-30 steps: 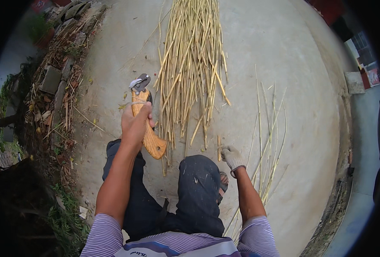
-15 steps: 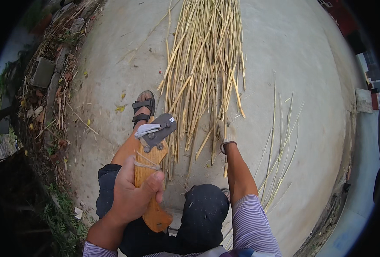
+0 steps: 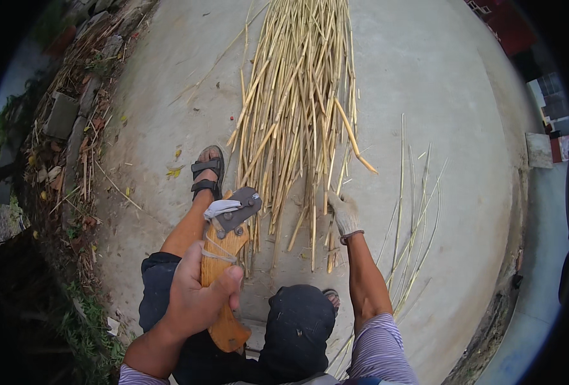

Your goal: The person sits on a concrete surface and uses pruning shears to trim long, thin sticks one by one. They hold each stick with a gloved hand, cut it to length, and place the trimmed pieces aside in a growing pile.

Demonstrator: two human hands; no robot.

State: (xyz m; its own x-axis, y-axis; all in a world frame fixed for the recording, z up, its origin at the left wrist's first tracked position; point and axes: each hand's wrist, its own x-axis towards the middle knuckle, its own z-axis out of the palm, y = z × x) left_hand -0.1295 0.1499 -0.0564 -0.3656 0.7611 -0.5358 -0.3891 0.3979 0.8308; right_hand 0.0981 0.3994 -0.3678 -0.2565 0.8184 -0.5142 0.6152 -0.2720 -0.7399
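Note:
My left hand (image 3: 198, 292) is wrapped round a wooden-handled tool (image 3: 220, 256). Its handle curves at the lower end, and a dark metal plate (image 3: 246, 204) is bolted to the top. Pale cloth (image 3: 222, 208) is tied on beside the plate, and string is wound round the wood. To the right, my right hand (image 3: 345, 215), in a pale work glove, has its fingers closed at the near end of a thin stalk; the fingertips show only in part. In front lies a long pile of dry, straw-coloured stalks (image 3: 291, 115), its cut ends toward me.
Several thin greenish stalks (image 3: 416, 224) lie apart on the concrete ground (image 3: 438, 83) at the right. My sandalled left foot (image 3: 208, 170) stands beside the pile. Rubble blocks (image 3: 61, 115) and plant litter line the left edge; a low kerb runs along the right.
My right hand has drawn slightly nearer and to the right. A thicker stalk at the pile's right side now angles further outward. The tool stays in my left hand.

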